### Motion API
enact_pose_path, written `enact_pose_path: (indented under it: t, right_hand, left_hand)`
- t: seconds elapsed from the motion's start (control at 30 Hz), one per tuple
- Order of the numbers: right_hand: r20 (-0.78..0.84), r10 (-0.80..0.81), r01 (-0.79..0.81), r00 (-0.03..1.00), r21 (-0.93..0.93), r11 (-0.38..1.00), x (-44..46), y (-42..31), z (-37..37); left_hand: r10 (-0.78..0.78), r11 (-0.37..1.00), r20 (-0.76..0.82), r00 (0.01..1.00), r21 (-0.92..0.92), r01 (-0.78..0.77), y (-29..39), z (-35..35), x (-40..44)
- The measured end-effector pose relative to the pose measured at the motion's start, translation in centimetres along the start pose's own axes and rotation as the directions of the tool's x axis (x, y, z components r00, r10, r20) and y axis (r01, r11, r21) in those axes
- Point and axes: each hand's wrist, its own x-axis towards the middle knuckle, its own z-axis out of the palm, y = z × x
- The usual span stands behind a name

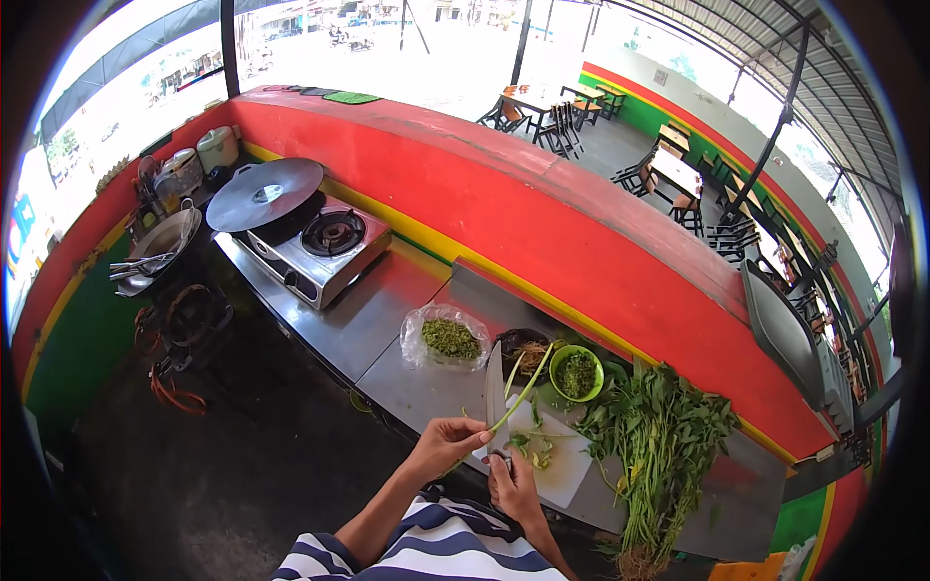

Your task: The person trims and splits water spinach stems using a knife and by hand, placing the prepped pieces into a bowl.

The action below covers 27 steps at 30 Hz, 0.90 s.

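Observation:
My left hand (453,447) pinches a long, pale-green spring onion stalk (520,399) that slants up and to the right. In my right hand (513,484) is a knife (495,382), its broad blade pointing up, away from me, beside the stalk. Both hands are close together above the near left edge of a white cutting board (572,470). Cut green pieces (536,451) lie on the board. Just beyond it stand a lime-green bowl (592,394) of chopped greens and a dark container (524,339) with root-like trimmings.
A big bunch of leafy greens (659,455) lies right of the board. Left of it is a clear plastic bag (415,339) of chopped greens. Further left stands a gas stove (320,261) with a large lid (263,194). A red wall (465,184) borders the steel counter (387,373).

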Motion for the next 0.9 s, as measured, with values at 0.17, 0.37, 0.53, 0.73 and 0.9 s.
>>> enact_pose_path:
  t: [0.17,0.37,0.53,0.73,0.9]
  right_hand:
    - [0.035,0.1,-0.101,0.994,0.027,0.995,-0.8,0.0,-0.4]
    - [0.035,0.101,-0.103,0.994,0.049,0.993,-1.9,1.2,0.1]
    - [0.026,0.094,-0.095,0.995,0.044,0.995,-2.8,1.7,0.3]
    - [0.005,0.026,-0.026,1.0,0.009,1.0,-3.1,2.6,0.5]
    - [-0.011,0.034,-0.034,0.999,0.004,0.999,-3.3,2.0,1.2]
  left_hand:
    - [-0.012,1.0,-0.078,0.997,-0.018,0.01,-0.7,0.1,0.0]
    - [-0.006,0.999,-0.2,0.98,-0.037,-0.002,-1.3,0.0,-0.4]
    - [-0.065,0.997,-0.121,0.991,-0.051,0.059,-1.0,0.0,-1.1]
    - [-0.108,0.993,-0.009,0.994,-0.047,0.107,-0.3,0.3,-1.9]
    - [-0.058,0.997,-0.056,0.997,-0.044,0.056,0.0,0.8,-2.7]
